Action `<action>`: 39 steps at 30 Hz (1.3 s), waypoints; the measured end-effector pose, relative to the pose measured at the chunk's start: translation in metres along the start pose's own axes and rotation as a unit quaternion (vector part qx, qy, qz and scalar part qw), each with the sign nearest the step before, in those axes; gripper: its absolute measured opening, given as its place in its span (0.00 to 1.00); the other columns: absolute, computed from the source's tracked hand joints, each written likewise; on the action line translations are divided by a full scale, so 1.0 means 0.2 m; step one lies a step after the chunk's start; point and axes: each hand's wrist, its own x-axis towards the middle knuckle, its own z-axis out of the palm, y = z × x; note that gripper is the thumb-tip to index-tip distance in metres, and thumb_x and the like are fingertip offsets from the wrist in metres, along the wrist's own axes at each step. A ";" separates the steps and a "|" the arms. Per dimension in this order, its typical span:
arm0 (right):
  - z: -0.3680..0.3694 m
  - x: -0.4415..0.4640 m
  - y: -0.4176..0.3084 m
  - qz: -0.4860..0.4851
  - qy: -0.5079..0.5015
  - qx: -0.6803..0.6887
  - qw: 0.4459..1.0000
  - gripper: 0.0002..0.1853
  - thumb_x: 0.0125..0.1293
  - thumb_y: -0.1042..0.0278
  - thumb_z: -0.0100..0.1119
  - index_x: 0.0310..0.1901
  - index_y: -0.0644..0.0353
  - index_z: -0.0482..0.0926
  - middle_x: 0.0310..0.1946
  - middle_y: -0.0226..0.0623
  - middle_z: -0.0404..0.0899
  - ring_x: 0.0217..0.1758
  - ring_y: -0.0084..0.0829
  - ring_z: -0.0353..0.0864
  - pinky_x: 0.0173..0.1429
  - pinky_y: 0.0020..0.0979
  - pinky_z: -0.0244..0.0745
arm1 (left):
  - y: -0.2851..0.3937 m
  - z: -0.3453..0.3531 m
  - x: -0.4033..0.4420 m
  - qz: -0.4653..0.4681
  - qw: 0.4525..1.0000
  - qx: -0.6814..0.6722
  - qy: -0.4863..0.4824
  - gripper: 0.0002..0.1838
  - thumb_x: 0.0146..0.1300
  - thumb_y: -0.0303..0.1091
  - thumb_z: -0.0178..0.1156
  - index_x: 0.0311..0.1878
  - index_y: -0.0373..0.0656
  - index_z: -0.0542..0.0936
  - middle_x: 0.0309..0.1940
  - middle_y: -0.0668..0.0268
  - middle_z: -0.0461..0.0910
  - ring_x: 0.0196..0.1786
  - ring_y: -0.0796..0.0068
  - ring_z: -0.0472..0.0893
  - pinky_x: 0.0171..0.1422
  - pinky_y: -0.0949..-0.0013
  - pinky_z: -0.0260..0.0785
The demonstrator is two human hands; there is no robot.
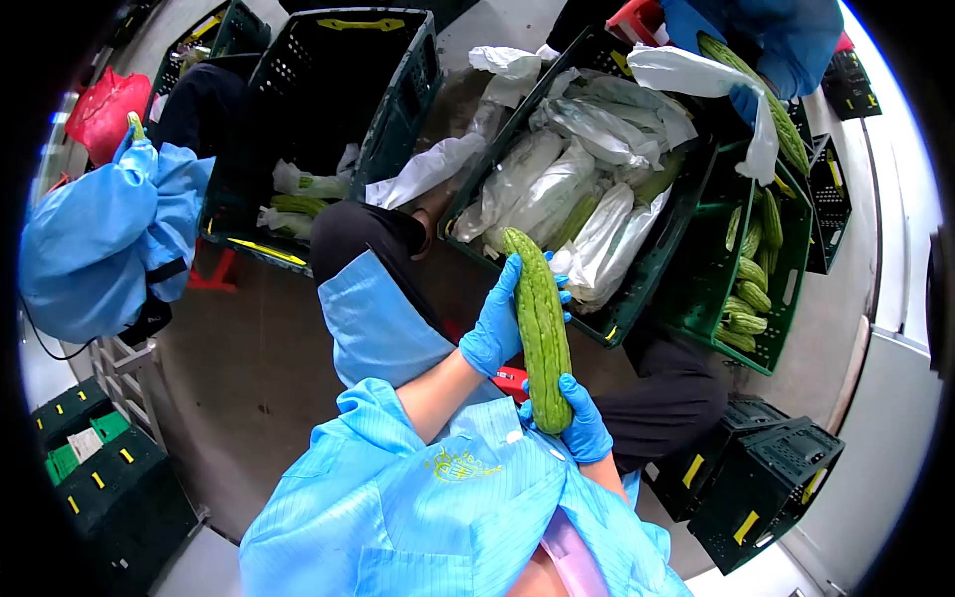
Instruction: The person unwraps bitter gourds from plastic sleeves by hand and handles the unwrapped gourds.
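Observation:
A long, ridged green bitter melon (540, 333) is held upright in front of my chest by both gloved hands. My left hand (497, 320) wraps around its upper half, with fingertips showing on the far side. Lower down, my right hand (585, 423) grips the bottom end. Just beyond the melon's tip stands a dark green crate (622, 333) with several bitter melons in white plastic wrapping (542, 184). To its right, a green crate (686, 298) holds several unwrapped bitter melons (753, 274).
At upper right, a co-worker's gloved hands (746, 99) are at another bitter melon (761, 95). A second person's blue sleeve (95, 229) is at left. A large dark crate (398, 109) holds a few wrapped melons. Stacked crates (771, 488) stand at lower right, others (114, 497) at lower left.

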 end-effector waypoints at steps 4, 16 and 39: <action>-0.04 -0.02 0.02 0.015 0.010 0.004 1.000 0.31 0.65 0.43 0.59 0.54 0.67 0.75 0.34 0.44 0.83 0.36 0.34 0.85 0.41 0.31 0.82 | -0.01 0.01 -0.01 -0.003 1.000 -0.002 -0.003 0.38 0.67 0.67 0.49 0.69 0.48 0.67 0.53 0.59 0.80 0.52 0.62 0.81 0.56 0.52 0.75; 0.10 -0.05 0.04 -0.262 0.218 -0.380 0.860 0.42 0.65 0.61 0.67 0.74 0.65 0.55 0.61 0.46 0.73 0.60 0.32 0.76 0.62 0.32 0.73 | -0.06 -0.03 0.03 0.035 0.998 0.028 0.037 0.36 0.68 0.67 0.49 0.66 0.48 0.71 0.50 0.60 0.80 0.51 0.62 0.80 0.58 0.57 0.74; -0.05 -0.22 0.03 0.021 0.032 0.151 0.988 0.37 0.66 0.38 0.53 0.54 0.72 0.75 0.28 0.46 0.81 0.24 0.30 0.78 0.26 0.28 0.72 | -0.08 0.05 0.04 -0.062 0.997 -0.030 -0.044 0.32 0.71 0.61 0.49 0.63 0.43 0.74 0.52 0.57 0.80 0.50 0.65 0.82 0.56 0.58 0.77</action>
